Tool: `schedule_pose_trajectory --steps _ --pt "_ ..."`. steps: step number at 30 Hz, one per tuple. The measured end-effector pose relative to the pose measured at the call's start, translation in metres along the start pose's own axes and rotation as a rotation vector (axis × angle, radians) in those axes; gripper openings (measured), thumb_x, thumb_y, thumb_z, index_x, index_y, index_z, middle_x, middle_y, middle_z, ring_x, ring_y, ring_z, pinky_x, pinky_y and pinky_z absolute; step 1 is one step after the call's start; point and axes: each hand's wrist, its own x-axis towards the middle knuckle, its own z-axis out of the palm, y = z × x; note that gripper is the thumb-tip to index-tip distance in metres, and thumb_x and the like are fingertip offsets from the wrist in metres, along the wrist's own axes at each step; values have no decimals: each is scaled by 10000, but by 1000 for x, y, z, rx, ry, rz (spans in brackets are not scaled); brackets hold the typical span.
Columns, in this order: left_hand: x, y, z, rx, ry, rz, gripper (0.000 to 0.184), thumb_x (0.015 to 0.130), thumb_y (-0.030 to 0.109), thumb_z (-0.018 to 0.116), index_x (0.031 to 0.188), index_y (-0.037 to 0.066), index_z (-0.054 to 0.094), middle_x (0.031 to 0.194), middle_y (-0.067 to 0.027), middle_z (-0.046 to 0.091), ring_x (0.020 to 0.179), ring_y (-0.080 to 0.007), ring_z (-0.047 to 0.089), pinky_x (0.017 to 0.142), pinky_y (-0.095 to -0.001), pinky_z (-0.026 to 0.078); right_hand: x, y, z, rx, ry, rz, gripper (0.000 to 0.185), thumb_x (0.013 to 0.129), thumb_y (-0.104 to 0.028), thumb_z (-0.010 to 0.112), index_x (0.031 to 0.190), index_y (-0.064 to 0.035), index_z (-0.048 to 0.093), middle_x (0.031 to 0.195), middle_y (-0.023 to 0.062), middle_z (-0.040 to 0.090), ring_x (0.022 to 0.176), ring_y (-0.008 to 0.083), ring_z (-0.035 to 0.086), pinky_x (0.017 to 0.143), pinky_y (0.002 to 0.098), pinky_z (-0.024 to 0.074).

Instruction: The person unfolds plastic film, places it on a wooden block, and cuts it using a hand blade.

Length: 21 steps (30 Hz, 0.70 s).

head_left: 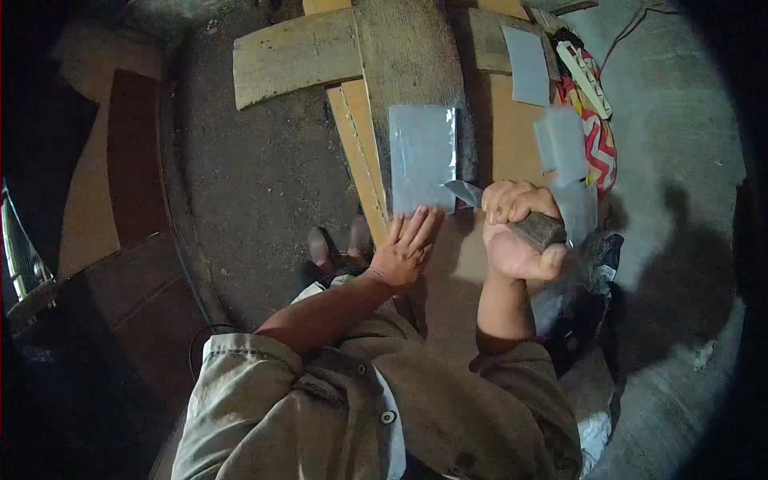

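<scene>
A stack of clear plastic sheets or bags (420,152) lies on a worn wooden board (408,56). My left hand (406,246) rests flat with its fingertips on the stack's near edge. In my right hand (520,228) is a knife (464,193), gripped by its thick wooden handle. The blade points left, at the stack's right edge near the lower corner; whether it touches the plastic I cannot tell.
More clear plastic (562,144) and a pale sheet (526,66) lie on the right. Beyond them are a white power strip (584,80) and a red patterned cloth (600,152). A wooden plank (296,58) juts out left. My feet (322,246) stand below.
</scene>
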Motion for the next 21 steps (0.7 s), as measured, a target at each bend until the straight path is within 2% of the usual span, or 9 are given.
schedule_pose_trajectory --steps 2,4,5,7,12,14,17,21 --pt "-2 1 5 34 -61 -6 623 921 281 419 1468 64 213 1534 -150 115 1416 -319 133 1111 -516 191 -2 2 0 20 22 -10 603 817 -608 473 762 -7 472 656 99 465 586 195 429 550 324 363" --pt "-2 1 5 -23 -4 -38 624 954 282 355 1474 27 123 1542 -127 60 1427 -283 86 1141 -466 140 -3 -2 5 13 27 19 615 813 -619 496 764 -6 475 662 100 469 597 198 433 564 328 367" --pt "-3 2 5 -23 -4 -41 624 954 282 355 1474 27 123 1542 -127 60 1427 -283 86 1141 -466 140 -4 -2 6 11 23 -7 626 810 -628 508 771 -4 478 665 101 470 600 200 435 571 332 368" --pt "-1 2 -2 -88 48 -51 554 958 270 370 1448 36 258 1535 -145 101 1425 -293 95 1126 -506 149 -3 -9 11 42 3 -36 655 800 -655 527 804 -1 485 687 107 480 620 207 447 595 342 374" --pt "2 -1 -26 25 -67 -83 575 952 308 392 1438 24 274 1532 -142 103 1418 -323 97 1126 -526 126 -2 -14 14 112 -16 -44 653 804 -660 515 833 -8 489 715 108 489 654 209 462 618 341 378" --pt "2 1 -21 3 50 -88 585 929 326 429 1417 20 325 1513 -155 151 1403 -342 136 1106 -545 152 -1 -13 16 109 -44 -55 653 805 -664 509 836 -11 489 721 107 490 663 208 465 624 340 380" --pt "-2 3 -15 -77 111 -101 571 907 314 450 1402 43 368 1487 -172 199 1390 -346 170 1076 -564 183 -2 -13 21 104 -66 -46 666 810 -672 497 821 -5 486 714 104 488 653 205 463 619 340 379" --pt "-3 9 -23 -36 53 -139 631 905 386 428 1434 62 312 1517 -161 159 1407 -348 134 1081 -561 158 -7 -11 34 118 -48 8 688 792 -692 516 793 -5 483 702 99 476 640 200 453 621 342 380"
